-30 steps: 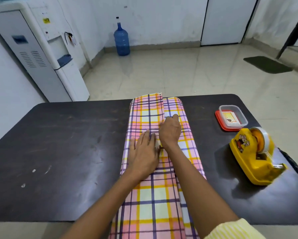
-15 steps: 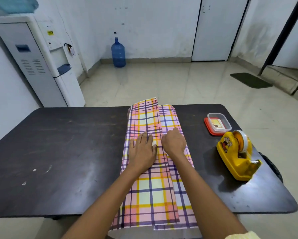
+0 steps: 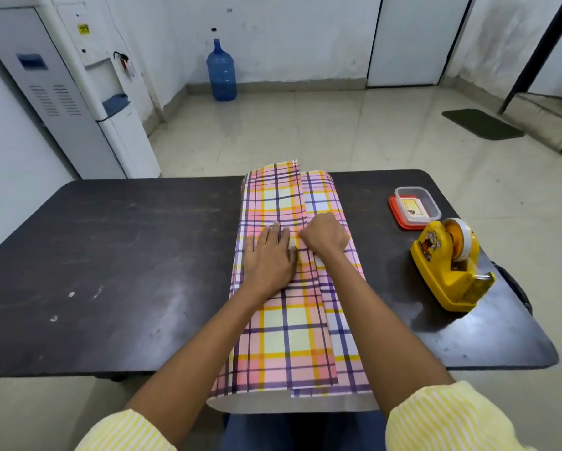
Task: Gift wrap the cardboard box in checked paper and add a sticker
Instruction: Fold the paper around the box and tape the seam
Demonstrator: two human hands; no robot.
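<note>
I see the checked paper (image 3: 292, 288) lying along the middle of the dark table (image 3: 110, 271), running from the far edge to the near edge and hanging over the near edge toward the person's lap. It is folded over from both sides, the left flap lapping over the right one along a seam down the middle. The cardboard box itself is covered by the paper, so I cannot see it; the raised, rounded shape of the paper suggests something sits under it.

The left hand (image 3: 269, 258) lies flat on the left flap, fingers (image 3: 274, 231) together and stretched toward the far side, pressing just beside the seam. The right hand (image 3: 325, 237) sits right next to it on the seam, curled into a loose fist, knuckles up; I cannot tell whether it pinches anything underneath. The two hands nearly touch. Yellow striped sleeves (image 3: 435, 421) show at the near edge of the view.

To the right of the paper, well apart from it, stands a yellow tape dispenser (image 3: 448, 268) with a roll of tape on it. Just beyond it toward the far side rests a small clear container (image 3: 417, 205) on a red lid, with a card inside it.
</note>
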